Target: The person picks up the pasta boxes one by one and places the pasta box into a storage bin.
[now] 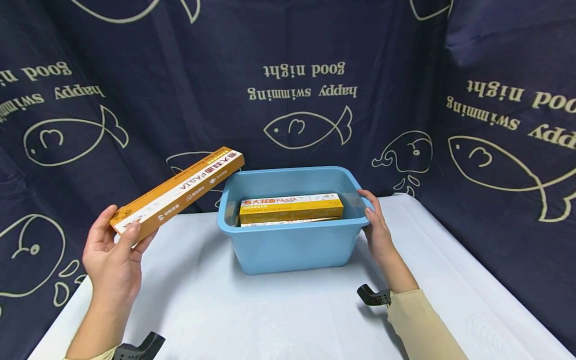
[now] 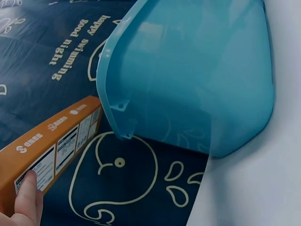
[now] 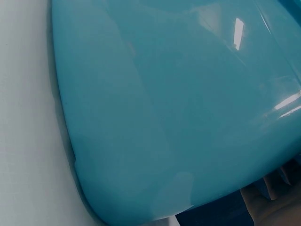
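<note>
My left hand point(image 1: 113, 257) grips one end of a long orange-and-white pasta box point(image 1: 182, 190), thumb on its printed side. The box slants up to the right, its far end by the left rim of a blue plastic bin point(image 1: 292, 250). In the left wrist view, a finger presses the label side of the orange box point(image 2: 51, 141). My right hand point(image 1: 379, 232) holds the right rim of the bin, fingers over the edge. Inside the bin lies a yellow pasta box point(image 1: 291, 209) marked chicken curry sauce, with another box point(image 1: 288, 222) partly hidden beneath it.
The bin stands on a white-covered table point(image 1: 270, 310), close to the back edge. Dark blue cloth point(image 1: 216, 75) with fish drawings and lettering hangs behind and along both sides. Black wrist devices point(image 1: 373, 295) sit on both forearms.
</note>
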Available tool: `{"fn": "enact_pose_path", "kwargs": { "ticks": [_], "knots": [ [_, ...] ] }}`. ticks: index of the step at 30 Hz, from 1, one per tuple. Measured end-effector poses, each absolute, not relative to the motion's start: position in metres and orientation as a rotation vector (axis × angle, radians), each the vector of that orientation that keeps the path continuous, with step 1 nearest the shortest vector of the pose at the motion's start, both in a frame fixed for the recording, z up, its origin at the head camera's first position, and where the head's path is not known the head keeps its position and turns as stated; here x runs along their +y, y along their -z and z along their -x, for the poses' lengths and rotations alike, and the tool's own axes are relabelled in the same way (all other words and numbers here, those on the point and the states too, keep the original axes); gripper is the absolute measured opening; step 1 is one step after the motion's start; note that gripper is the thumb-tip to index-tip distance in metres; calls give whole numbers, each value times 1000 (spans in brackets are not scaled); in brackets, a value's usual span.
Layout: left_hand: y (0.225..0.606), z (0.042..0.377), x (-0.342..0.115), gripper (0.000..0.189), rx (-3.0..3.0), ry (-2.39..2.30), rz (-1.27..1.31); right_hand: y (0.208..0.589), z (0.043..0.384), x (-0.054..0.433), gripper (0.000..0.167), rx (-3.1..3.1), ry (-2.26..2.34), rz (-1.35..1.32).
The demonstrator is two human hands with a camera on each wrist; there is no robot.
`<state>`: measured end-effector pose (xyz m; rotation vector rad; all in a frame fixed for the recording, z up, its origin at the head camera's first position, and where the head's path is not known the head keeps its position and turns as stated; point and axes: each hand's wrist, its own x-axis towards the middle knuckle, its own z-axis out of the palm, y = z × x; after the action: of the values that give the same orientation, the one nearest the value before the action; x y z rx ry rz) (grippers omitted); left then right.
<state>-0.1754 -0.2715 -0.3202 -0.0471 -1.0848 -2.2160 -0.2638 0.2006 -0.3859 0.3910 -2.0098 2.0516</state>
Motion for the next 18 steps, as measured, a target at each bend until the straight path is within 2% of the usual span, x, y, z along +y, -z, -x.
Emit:
{"fn": "enact_pose_path", "kwargs": {
  "ticks": [18],
  "knots": [
    [311, 179, -250, 55, -1299, 2265, 200, 389, 266, 202, 57, -2025, -2024, -385]
  ]
}}
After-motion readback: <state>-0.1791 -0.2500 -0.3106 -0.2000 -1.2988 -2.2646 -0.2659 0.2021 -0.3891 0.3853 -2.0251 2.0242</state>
